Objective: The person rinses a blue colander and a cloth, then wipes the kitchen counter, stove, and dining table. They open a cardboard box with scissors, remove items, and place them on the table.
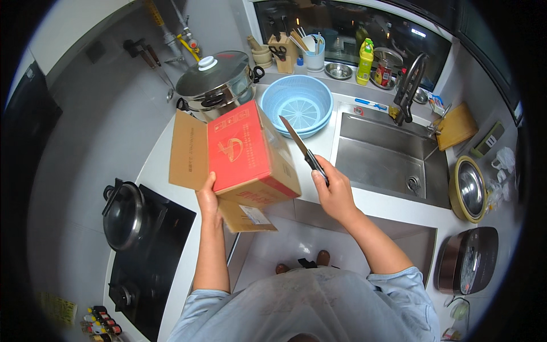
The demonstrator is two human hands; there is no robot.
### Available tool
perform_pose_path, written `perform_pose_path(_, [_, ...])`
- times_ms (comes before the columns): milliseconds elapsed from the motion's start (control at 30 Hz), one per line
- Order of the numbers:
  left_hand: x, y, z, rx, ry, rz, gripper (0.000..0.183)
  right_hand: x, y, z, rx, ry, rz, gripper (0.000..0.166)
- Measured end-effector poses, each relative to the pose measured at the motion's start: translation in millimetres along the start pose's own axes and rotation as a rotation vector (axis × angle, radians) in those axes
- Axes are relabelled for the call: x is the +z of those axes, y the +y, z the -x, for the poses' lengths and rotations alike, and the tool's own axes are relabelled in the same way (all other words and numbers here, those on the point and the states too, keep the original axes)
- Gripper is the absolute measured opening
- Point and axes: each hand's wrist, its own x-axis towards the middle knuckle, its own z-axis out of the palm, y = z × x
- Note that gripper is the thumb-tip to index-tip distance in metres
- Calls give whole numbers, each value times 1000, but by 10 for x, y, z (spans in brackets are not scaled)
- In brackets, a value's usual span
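My left hand (pixel 208 197) grips a red and brown cardboard box (pixel 237 149) by its lower left edge, holding it tilted above the counter corner. Flaps stand out from the box at its left side and underneath, and the lower flap bears a white label (pixel 255 214). In my right hand (pixel 335 188) is a kitchen knife (pixel 295 136) with a black handle. Its blade points up and away, just right of the box and apart from it. Behind the blade sits a light blue plastic colander (pixel 297 102), nested in a matching basin.
A lidded steel steamer pot (pixel 216 85) stands behind the box. The stainless sink (pixel 380 158) with a dark faucet (pixel 410 89) lies to the right. On the left, a covered wok (pixel 124 216) rests on a black gas cooktop (pixel 158 252). A rice cooker (pixel 468 260) occupies the right counter.
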Motion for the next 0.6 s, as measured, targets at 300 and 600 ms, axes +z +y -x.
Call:
perform_pose_path(300, [-882, -341, -358, -481, -152, 444, 36, 460, 218, -63, -67, -83, -134, 27])
perform_pose_path(600, [-1513, -764, -565, -363, 522, -405, 63, 1357, 342, -68, -223, -273, -56, 26])
